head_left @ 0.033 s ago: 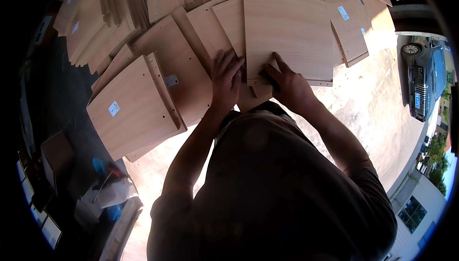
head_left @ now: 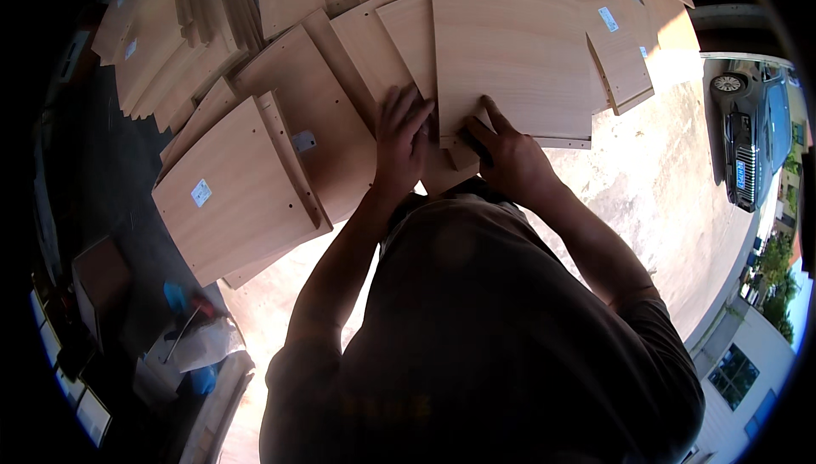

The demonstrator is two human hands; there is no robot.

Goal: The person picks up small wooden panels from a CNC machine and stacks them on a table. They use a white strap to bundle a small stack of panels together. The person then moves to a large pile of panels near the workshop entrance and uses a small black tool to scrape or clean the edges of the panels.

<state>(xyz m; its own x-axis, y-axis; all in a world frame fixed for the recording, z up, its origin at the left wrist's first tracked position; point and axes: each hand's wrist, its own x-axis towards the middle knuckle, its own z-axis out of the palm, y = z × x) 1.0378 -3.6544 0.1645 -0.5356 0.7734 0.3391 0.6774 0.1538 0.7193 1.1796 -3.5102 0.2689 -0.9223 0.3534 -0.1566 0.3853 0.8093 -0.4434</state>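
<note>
A pale wood-grain panel [head_left: 514, 56] lies on top of other boards in front of me, its near edge toward my body. My right hand [head_left: 517, 156] is at that near edge, index finger stretched onto the panel's face. Its other fingers curl round a small black object [head_left: 478, 143], mostly covered by the hand, so its kind is unclear. My left hand [head_left: 399, 145] rests by the panel's left edge, over the neighbouring boards, with its fingers stretched and apart. No object shows in it. A short piece of board [head_left: 463, 158] sticks out below the near edge, between the hands.
Overlapping boards with drilled holes fan out to the left, among them a labelled panel [head_left: 229, 192]. More stacked boards [head_left: 170, 39] stand at the far left. Plastic wrapping [head_left: 208, 343] lies at lower left. A parked car [head_left: 756, 137] stands outside on the right, beyond the sunlit floor [head_left: 654, 175].
My right hand has shifted slightly to the left along the near edge, and more of the black object shows. My left hand stays almost where it was.
</note>
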